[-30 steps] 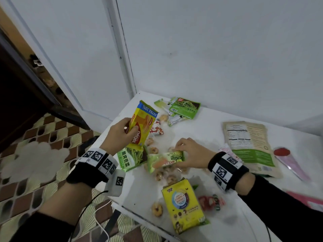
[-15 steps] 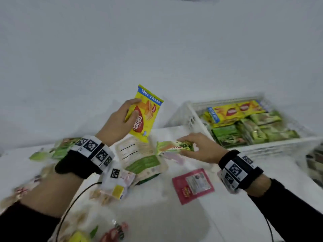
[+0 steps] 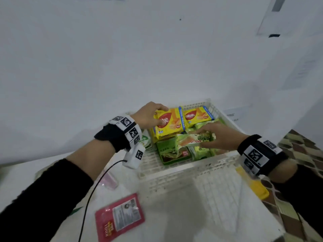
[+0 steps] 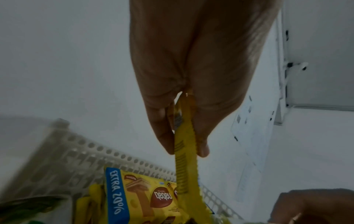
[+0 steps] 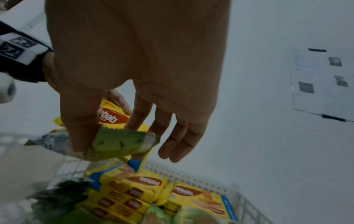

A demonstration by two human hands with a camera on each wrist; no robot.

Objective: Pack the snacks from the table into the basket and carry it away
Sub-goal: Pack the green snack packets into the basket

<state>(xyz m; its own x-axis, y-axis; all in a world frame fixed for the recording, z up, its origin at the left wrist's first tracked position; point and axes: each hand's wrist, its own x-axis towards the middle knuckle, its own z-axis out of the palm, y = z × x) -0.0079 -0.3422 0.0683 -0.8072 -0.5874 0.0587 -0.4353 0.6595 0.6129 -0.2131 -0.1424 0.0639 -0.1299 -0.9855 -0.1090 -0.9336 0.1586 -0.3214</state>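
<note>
A white slatted basket (image 3: 174,173) stands on the white table, filled with yellow and green snack packs. My left hand (image 3: 148,116) pinches a yellow wafer pack (image 3: 168,122) by its left end, just over the stack of yellow packs at the basket's back left. In the left wrist view that yellow wafer pack (image 4: 184,151) hangs edge-on between thumb and fingers. My right hand (image 3: 220,137) holds a green pandan wafer pack (image 3: 194,139) over the middle of the basket. In the right wrist view thumb and forefinger pinch the green pack (image 5: 118,144).
A red pouch (image 3: 120,216) lies on the table in front of the basket. A pink packet (image 3: 109,179) lies near my left forearm. A yellow object (image 3: 253,184) sits at the table's right edge. Behind the basket is a white wall; tiled floor shows at right.
Both hands moved right from the snack pile to the basket with their packs. The yellow pack went from upright in the air to lying over the stack in the basket.
</note>
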